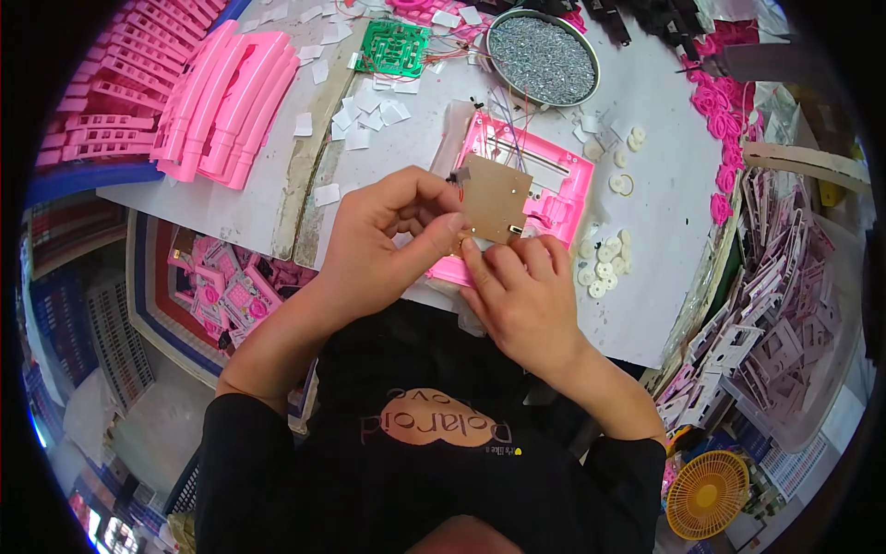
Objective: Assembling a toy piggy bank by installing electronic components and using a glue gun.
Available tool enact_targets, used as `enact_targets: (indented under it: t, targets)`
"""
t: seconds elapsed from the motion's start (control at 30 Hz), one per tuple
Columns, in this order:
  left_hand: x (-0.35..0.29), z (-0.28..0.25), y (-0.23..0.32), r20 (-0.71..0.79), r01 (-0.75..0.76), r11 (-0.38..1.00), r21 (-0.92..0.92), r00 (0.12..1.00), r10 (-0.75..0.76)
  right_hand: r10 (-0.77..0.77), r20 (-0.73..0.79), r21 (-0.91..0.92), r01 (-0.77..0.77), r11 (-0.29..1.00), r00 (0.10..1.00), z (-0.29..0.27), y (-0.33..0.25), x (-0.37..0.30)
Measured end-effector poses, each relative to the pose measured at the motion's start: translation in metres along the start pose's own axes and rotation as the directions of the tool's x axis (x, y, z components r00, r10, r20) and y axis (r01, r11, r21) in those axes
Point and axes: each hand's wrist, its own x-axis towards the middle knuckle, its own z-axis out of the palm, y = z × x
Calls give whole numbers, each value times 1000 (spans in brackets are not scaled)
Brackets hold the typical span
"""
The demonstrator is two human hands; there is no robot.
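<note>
A brown circuit board [498,198] is held tilted over an open pink plastic housing [580,189] on the table in front of me. My left hand [392,235] pinches the board's left edge, its thumb by the lower left corner. Curled against the lower edge is my right hand [526,295], its index fingertip meeting the left thumb. Whatever small part lies between those fingertips is hidden. Thin wires run from the housing area toward the back. Much of the housing's near side is covered by the board and my hands.
A round dish of small screws [543,60] and a green circuit board [393,48] stand at the back. White discs [604,268] lie right of the housing. Pink casings [226,106] are stacked at left. A bin of pale plastic frames [752,323] flanks the table's right edge.
</note>
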Motion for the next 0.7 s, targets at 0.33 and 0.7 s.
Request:
enact_targets:
  t: [0.33,0.7]
  targets:
    - [3,5,1,234,-209,936,284,962,144,123,-332,484,57,873,935,-32,34,27]
    - [-13,-16,-6,513,-568,289,771,822,247,439,145,762,-383,522,887,-32,45,-12]
